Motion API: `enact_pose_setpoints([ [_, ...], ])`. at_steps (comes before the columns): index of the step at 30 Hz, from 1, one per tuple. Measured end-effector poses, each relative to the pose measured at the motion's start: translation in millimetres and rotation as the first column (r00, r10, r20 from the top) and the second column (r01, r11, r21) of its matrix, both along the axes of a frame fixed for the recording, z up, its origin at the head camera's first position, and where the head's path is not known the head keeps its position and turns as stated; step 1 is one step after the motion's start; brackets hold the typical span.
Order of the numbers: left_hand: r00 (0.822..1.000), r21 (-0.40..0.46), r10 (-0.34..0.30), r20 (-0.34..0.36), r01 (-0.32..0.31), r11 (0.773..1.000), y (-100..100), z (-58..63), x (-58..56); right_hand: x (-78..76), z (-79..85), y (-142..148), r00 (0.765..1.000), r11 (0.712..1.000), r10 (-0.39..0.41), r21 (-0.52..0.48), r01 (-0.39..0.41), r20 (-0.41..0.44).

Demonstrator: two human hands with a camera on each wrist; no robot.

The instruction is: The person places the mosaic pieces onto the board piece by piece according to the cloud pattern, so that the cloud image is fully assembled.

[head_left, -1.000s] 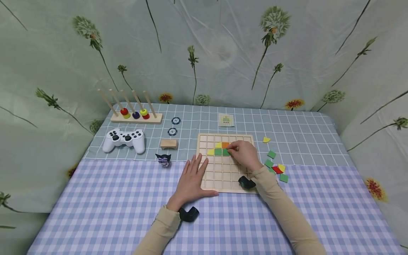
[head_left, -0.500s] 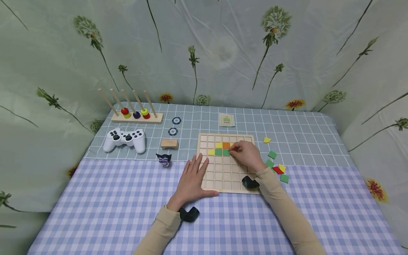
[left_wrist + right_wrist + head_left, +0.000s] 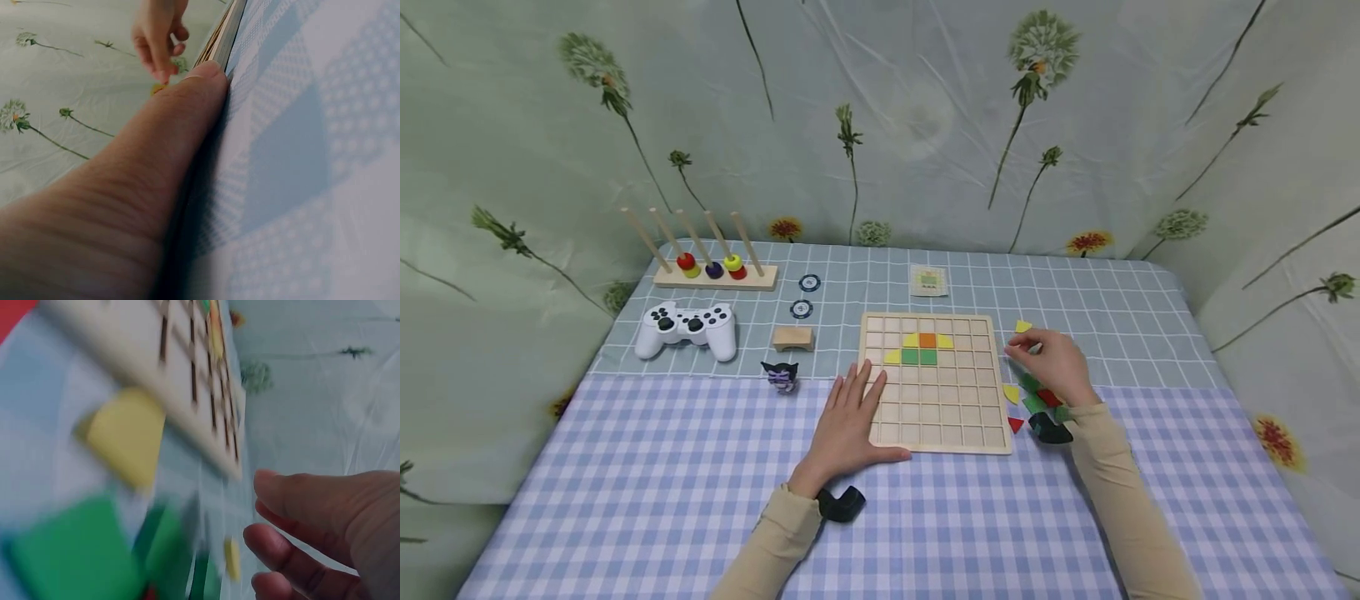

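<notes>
A square wooden grid board [image 3: 940, 416] lies in the middle of the table. My left hand [image 3: 844, 427] rests with spread fingers on its left edge, the thumb along the front edge. Yellow pieces flank an orange square [image 3: 927, 340] in one row; below are a yellow piece [image 3: 892, 357] and two green squares [image 3: 918, 357]. My right hand [image 3: 1049, 363] hovers right of the board, near a yellow quarter-round piece [image 3: 1023, 326]. In the right wrist view its thumb and fingers stand apart, holding nothing. Below it lie a yellow piece [image 3: 128, 437] and a green square [image 3: 78, 550].
Loose red pieces [image 3: 1016, 425] and green pieces [image 3: 1033, 403] lie by the board's right edge. A pattern card [image 3: 928, 281] is behind it. At left are a game controller [image 3: 687, 328], peg stand [image 3: 715, 277], wooden block [image 3: 793, 337], small figure [image 3: 782, 377] and two chips [image 3: 801, 309].
My right hand has left the board and moved right, over the loose pieces. A yellow piece it was covering now shows right of the orange square. My left hand stays put.
</notes>
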State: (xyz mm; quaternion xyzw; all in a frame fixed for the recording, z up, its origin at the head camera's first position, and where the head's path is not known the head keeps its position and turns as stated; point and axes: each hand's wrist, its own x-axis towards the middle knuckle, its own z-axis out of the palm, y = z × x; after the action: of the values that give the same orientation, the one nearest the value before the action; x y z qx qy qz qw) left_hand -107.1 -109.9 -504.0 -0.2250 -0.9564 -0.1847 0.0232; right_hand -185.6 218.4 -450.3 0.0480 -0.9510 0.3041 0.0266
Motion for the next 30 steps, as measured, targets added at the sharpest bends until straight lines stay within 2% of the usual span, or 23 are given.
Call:
enact_pose_setpoints([
  [6, 1.0, -0.011, 0.006, 0.003, -0.006, 1.0, -1, 0.0, -0.5, 6.5, -1.6, 24, 0.997, 0.997, -0.063, 0.052, 0.061, 0.034],
  [17, 0.999, 0.027, -0.009, -0.035, 0.01, 1.0, 0, -1.1, 0.0, 12.2, -6.7, 35, 0.993, 0.996, -0.078, 0.047, 0.074, 0.092],
  [24, 0.999, 0.026, -0.012, -0.034, 0.013, 1.0, 0, -1.1, 0.6, 15.2, -3.8, 30, 0.996, 0.997, -0.069, 0.046, 0.067, 0.054],
  [30, 1.0, 0.011, -0.005, -0.014, 0.005, 1.0, 0, -0.8, 0.1, 18.9, 0.2, 16, 0.999, 1.0, -0.03, 0.001, 0.03, -0.036],
])
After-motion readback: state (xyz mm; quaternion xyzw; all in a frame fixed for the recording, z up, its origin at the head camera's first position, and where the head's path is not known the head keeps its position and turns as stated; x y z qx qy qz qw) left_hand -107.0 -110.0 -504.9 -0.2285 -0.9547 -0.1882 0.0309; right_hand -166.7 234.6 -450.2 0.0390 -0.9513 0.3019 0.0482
